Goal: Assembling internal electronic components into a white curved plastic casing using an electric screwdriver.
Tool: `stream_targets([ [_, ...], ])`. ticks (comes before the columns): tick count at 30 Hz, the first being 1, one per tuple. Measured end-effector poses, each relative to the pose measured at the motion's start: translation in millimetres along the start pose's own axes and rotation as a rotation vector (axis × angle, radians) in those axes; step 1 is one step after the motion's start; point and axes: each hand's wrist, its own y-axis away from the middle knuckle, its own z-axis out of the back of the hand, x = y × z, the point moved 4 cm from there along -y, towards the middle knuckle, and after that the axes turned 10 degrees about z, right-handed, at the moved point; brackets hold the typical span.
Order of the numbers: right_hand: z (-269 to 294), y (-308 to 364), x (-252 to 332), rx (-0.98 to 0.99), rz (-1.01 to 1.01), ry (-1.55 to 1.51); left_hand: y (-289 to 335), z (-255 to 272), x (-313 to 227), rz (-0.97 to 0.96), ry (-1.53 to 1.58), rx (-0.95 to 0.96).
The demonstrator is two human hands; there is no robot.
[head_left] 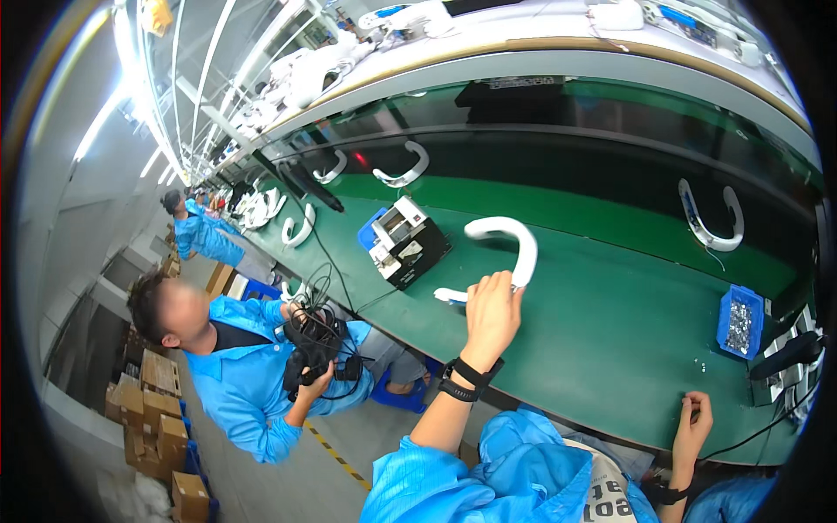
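Observation:
My left hand (493,318) reaches out over the green table, with its fingers closed on one arm of a white C-shaped plastic housing (526,248). The housing's open side points left; its lower end shows a bit of blue. A black band and watch sit on my left wrist. Near the table's front edge at the right, my right hand (694,425) has its fingers curled together; whether something small is in them cannot be seen. Tiny bright pieces (700,366) lie on the table just beyond it. A blue bin (739,324) of small metal parts stands farther off.
A black-and-silver screw feeder (407,244) stands left of the housing, below a hanging dark tool (309,185). More white housings (711,218) lie along the back strip. Another machine (785,362) stands far right. At left, a seated person (261,366) holds black cables (316,344).

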Motion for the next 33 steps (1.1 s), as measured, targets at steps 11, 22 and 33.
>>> stream_targets([
  [11,-40,-51,162,0.226,0.276,-0.382,48,-11,40,0.100,0.172,-0.055],
  [22,-172,6,238,0.603,0.244,-0.677,-24,-12,-9,0.522,1.600,0.241],
  [33,-171,0,270,0.357,0.720,-0.414,-22,3,-26,0.424,1.420,0.040],
])
